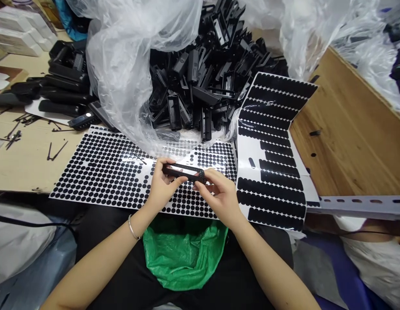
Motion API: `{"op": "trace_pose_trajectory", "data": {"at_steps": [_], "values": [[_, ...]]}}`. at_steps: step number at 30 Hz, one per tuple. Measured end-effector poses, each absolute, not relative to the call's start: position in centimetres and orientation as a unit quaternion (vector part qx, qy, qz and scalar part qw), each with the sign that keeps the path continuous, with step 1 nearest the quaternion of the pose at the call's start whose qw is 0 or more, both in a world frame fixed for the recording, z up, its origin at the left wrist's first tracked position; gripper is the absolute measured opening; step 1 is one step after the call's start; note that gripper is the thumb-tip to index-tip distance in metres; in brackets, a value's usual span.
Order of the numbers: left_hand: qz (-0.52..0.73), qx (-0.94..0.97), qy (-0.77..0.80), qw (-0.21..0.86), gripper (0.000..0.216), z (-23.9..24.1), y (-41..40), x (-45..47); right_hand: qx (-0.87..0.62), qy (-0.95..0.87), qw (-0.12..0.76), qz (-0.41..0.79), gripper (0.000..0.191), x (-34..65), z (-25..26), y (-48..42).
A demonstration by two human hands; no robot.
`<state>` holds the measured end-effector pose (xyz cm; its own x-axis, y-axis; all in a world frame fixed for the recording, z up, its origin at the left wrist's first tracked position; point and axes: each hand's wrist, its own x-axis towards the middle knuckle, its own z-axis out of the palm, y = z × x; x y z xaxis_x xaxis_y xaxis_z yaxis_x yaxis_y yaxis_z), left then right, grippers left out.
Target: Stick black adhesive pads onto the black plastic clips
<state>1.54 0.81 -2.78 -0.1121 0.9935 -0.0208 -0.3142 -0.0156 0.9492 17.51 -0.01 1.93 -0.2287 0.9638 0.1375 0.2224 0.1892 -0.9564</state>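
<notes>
Between my two hands is a long black plastic casing (184,171) with a pale, slot-like opening along its middle. My left hand (164,183) grips its left end between thumb and fingers. At the other end, my right hand (217,189) pinches the casing, its fingertips partly hidden. Beneath them lies a white sheet of round black stickers (106,172), with gaps where some dots are gone. A second sheet, with rows of black oblong stickers (279,189), lies to the right, its far end curled up.
Many black plastic casings (200,82) spill from a clear plastic bag (122,56) at the back. Finished-looking black devices (67,82) lie at the left. An open green bag (183,262) sits at my lap. A wooden board (355,129) stands on the right.
</notes>
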Motion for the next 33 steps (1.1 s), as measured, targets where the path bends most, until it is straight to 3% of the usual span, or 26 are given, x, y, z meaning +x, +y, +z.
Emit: {"op": "trace_pose_trajectory", "data": {"at_steps": [6, 14, 21, 33], "values": [[0.604, 0.363, 0.346, 0.620, 0.056, -3.4, 0.7, 2.1, -0.442, -0.718, 0.441, 0.307, 0.011, 16.6, 3.0, -1.6], [0.621, 0.351, 0.309, 0.629, 0.054, -2.7, 0.7, 2.3, -0.367, -0.771, 0.442, 0.274, 0.033, 17.1, 3.7, -1.7], [0.634, 0.379, 0.316, 0.596, 0.050, -2.7, 0.6, 2.1, -0.370, -0.777, 0.444, 0.249, 0.033, 17.4, 3.8, -2.0], [0.674, 0.502, 0.341, 0.422, 0.043, -2.1, 0.9, 0.4, -0.380, -0.811, 0.410, 0.176, 0.034, 18.5, 4.4, -1.3]]}}
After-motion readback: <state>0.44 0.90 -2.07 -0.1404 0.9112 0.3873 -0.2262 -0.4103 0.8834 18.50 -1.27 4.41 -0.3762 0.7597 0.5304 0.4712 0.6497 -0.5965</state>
